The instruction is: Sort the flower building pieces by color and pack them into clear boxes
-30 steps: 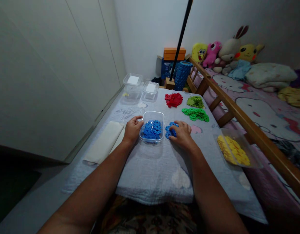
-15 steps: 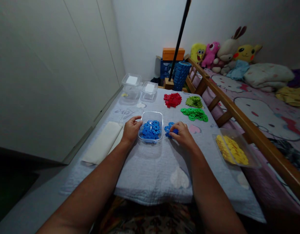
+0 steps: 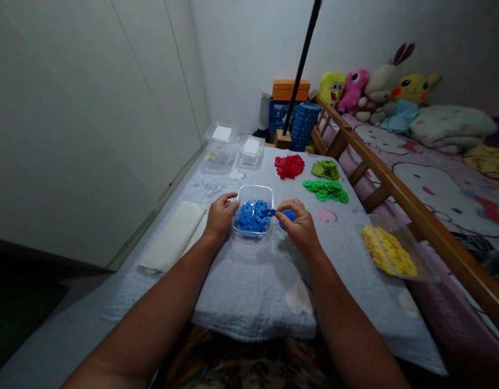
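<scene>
A clear plastic box [image 3: 254, 191] holding several blue flower-shaped pieces [image 3: 252, 215] stands in the middle of the cloth-covered table. My left hand [image 3: 220, 215] grips the box's left wall, fingers curled on its rim. My right hand [image 3: 297, 226] is closed around a clump of blue pieces [image 3: 289, 215] right at the box's right rim; one piece pokes over the edge. Any blue pieces left on the cloth are hidden under this hand.
Piles of red pieces [image 3: 289, 165], olive pieces [image 3: 325, 169] and green pieces [image 3: 325, 189] lie farther back. A clear tray of yellow pieces [image 3: 389, 250] sits at the right. Two lidded clear boxes [image 3: 234, 146] stand at the back left. A folded cloth [image 3: 174, 234] lies left; a wooden bed rail [image 3: 399, 190] runs along the right.
My right hand gathered the blue pieces off the cloth and carried them left to the box's rim. My left hand has stayed on the box.
</scene>
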Available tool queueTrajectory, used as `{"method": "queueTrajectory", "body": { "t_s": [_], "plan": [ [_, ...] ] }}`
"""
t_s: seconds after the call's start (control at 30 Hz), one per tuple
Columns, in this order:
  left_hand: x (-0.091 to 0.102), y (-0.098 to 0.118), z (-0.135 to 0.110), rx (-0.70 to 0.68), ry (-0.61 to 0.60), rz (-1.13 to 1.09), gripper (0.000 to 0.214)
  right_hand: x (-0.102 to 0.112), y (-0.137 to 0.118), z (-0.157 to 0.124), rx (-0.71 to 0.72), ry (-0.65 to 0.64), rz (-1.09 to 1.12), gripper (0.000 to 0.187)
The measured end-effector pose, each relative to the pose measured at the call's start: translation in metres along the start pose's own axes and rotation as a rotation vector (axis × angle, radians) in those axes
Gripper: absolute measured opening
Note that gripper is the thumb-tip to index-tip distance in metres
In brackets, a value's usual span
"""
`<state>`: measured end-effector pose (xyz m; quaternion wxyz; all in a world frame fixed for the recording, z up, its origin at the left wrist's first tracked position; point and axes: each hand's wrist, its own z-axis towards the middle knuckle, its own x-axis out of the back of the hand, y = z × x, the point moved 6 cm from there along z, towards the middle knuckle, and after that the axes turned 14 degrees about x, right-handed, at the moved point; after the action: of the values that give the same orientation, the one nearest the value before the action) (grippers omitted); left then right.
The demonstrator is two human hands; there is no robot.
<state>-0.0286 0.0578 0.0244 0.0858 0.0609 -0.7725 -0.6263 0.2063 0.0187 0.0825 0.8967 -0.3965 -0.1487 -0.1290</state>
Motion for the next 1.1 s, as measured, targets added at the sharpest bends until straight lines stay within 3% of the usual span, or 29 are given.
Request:
{"method": "queueTrajectory", "body": {
  "t_s": [0.2,0.5,0.7,0.83,1.0,1.1],
  "plan": [
    [-0.001,-0.006,0.004,0.002,-0.026,-0.04,0.052,-0.019,-0.001,-0.002,0.021,-0.122,-0.113,0.003],
    [-0.001,-0.008,0.005,0.015,-0.018,-0.057,0.051,-0.027,0.001,-0.007,0.017,-0.163,-0.224,0.006],
    [-0.001,-0.007,0.005,0.016,-0.014,-0.051,0.051,-0.004,0.012,-0.004,0.008,-0.034,-0.266,0.009],
    [-0.001,-0.007,0.005,0.009,-0.025,-0.042,0.051,0.02,0.028,-0.004,-0.085,0.02,-0.404,0.013],
    [-0.002,-0.008,0.006,0.003,-0.034,-0.048,0.051,0.029,0.049,-0.014,-0.268,-0.131,-0.668,0.02],
    [-0.001,-0.008,0.006,0.008,-0.029,-0.055,0.051,0.023,0.052,-0.02,-0.279,-0.279,-0.758,0.025]
  ]
}}
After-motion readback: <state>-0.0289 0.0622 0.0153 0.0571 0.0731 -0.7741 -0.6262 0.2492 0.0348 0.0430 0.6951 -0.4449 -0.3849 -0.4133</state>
